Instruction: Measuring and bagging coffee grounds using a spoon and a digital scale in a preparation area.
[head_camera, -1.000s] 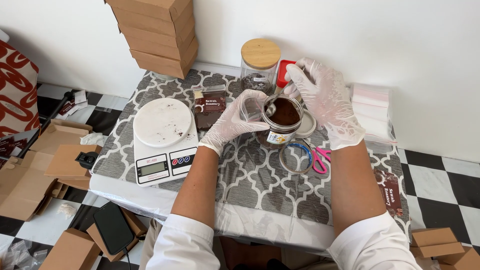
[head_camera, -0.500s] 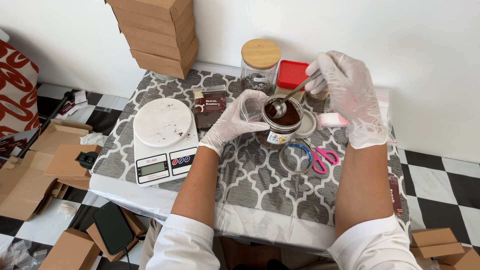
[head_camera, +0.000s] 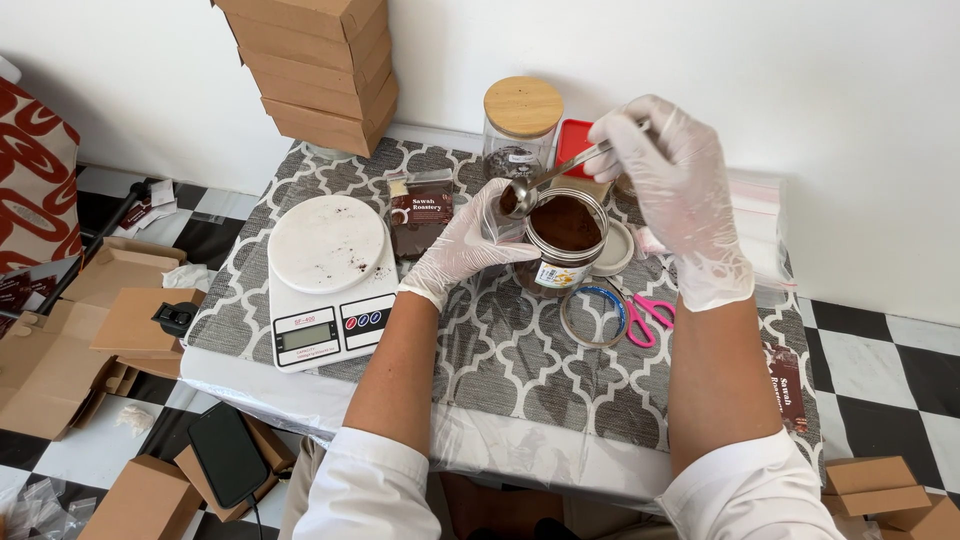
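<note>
Counted on and around the patterned table

Two gloved hands — the left hand (head_camera: 462, 250) and the right hand (head_camera: 680, 195) — with one metal spoon (head_camera: 545, 185) between them. Jars: two, one open jar of brown powder (head_camera: 563, 240) and one glass jar with a wooden lid (head_camera: 522, 125). One white kitchen scale (head_camera: 325, 275), one pair of pink scissors (head_camera: 645, 315), one loose white lid (head_camera: 615, 248), one roll of clear tape (head_camera: 592, 315), one red container (head_camera: 575, 145). Dark sachets: two — one by the scale (head_camera: 420, 210), one at the table's right edge (head_camera: 788, 385). Stacked cardboard boxes (head_camera: 315, 70) against the wall: four. One black phone (head_camera: 228, 455) on the floor.
</note>
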